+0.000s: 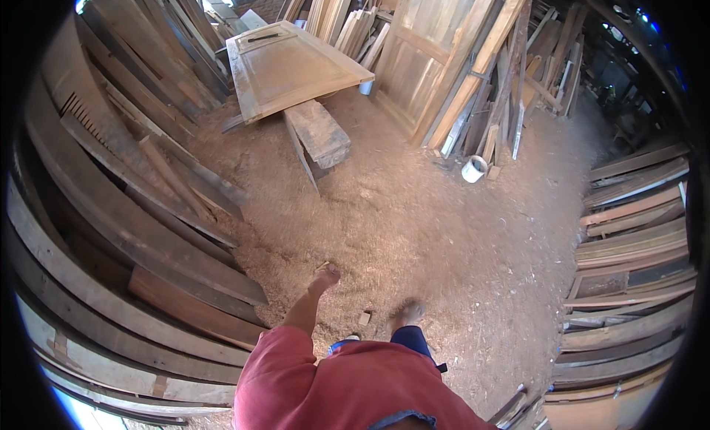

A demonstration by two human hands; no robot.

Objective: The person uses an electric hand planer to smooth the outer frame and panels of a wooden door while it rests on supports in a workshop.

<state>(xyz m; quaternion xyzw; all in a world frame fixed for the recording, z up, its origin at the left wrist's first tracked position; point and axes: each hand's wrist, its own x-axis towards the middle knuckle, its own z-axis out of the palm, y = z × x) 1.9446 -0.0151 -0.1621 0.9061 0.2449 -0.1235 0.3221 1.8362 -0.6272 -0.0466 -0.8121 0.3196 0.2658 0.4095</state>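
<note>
My left hand (pixel 330 275) hangs low in front of me over the sawdust-covered floor, its fingers curled. A small pale yellowish piece (pixel 322 266) shows at its fingers, too small to name. My right hand is not in view; the red shirt (pixel 355 386) fills the lower middle. My foot (pixel 411 312), blurred, shows below a blue trouser leg (pixel 412 341). Between my legs a small wood block (pixel 364 318) lies on the floor.
Ahead, a wooden panel (pixel 296 68) with a dark tool (pixel 264 37) on it rests over a thick wood beam (pixel 319 134). A panelled door (pixel 425 56) leans behind, near a white bucket (pixel 474 169). Boards (pixel 140 230) line the left; stacked planks (pixel 629 282) line the right.
</note>
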